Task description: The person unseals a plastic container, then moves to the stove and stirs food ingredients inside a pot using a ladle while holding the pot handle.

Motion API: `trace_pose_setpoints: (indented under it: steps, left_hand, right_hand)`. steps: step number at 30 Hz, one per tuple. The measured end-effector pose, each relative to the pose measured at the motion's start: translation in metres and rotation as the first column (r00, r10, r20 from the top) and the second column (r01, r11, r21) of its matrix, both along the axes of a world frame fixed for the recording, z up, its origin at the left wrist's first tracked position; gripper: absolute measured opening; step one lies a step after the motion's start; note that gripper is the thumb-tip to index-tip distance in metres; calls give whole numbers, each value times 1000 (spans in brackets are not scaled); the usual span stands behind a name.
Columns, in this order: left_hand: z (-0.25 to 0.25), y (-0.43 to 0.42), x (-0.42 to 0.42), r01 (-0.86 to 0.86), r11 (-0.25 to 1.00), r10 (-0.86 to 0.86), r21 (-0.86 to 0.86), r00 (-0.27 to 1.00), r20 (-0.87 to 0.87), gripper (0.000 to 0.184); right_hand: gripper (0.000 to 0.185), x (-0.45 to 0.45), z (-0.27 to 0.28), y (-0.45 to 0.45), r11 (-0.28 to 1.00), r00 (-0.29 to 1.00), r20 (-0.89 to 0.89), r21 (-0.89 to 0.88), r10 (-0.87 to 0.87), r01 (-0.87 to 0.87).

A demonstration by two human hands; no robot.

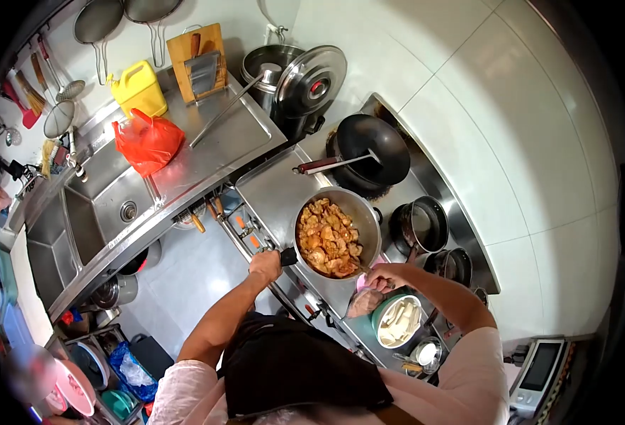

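A deep silver pot (363,212) with browned, sauce-coated chunks of food (328,237), probably meat, stands on the steel stove. My left hand (265,265) is closed around its black handle (288,256) on the near left side. At the pot's lower right rim, my right hand (387,276) grips a thin utensil (361,267); its far end is hidden among the food. Just below the right hand are a plastic bag (364,303) and a green-rimmed bowl (381,320) of pale, sliced pieces (401,322).
A black wok (377,149) with a wooden-handled tool across it sits behind the pot. Two small dark pans (429,223) (455,268) stand right. A tall stockpot with a leaning lid (312,81) is at the back; a sink (103,219) and red bag (149,142) are left.
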State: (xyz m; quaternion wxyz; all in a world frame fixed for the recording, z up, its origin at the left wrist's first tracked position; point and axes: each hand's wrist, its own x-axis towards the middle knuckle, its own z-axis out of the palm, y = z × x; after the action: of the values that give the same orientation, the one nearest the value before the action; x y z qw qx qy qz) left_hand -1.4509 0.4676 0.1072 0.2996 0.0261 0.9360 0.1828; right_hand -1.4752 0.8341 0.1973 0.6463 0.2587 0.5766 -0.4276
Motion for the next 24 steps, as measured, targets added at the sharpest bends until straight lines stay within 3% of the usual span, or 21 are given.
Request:
trace_pose_setpoints:
  steps: [2, 4, 5, 7, 10, 12, 17, 24]
  left_hand:
    - [3, -1, -2, 26, 999, -26, 18, 1000, 10, 23]
    - [2, -3, -2, 51, 998, -51, 41, 999, -2, 23]
    - [-3, -3, -2, 54, 998, -54, 44, 998, -19, 23]
    - [-13, -4, -1, 62, 997, -60, 44, 997, -55, 23]
    - [-23, -4, 0, 50, 996, -45, 69, 997, -65, 24]
    - [-18, -5, 2, 35, 996, -28, 82, 996, -80, 24]
    - [-26, -7, 2, 60, 995, -51, 80, 992, -116, 21]
    - [-14, -5, 3, 41, 999, -38, 35, 997, -74, 21]
  right_hand:
    - [16, 9, -9, -10, 996, 996, -33, 11, -87, 88]
    - [18, 24, -18, -25, 996, 965, -253, 37, -66, 78]
    - [20, 26, -24, -28, 971, 968, -113, -111, -224, 211]
    - [27, 25, -39, -38, 801, 867, 226, -335, -444, 497]
    - [31, 35, -54, -45, 678, 816, 299, -454, -495, 578]
    - [28, 52, -51, -52, 610, 738, 278, -426, -615, 669]
    - [22, 68, -58, -47, 553, 733, 262, -512, -628, 657]
    - [14, 93, -41, -33, 668, 801, 94, -498, -592, 552]
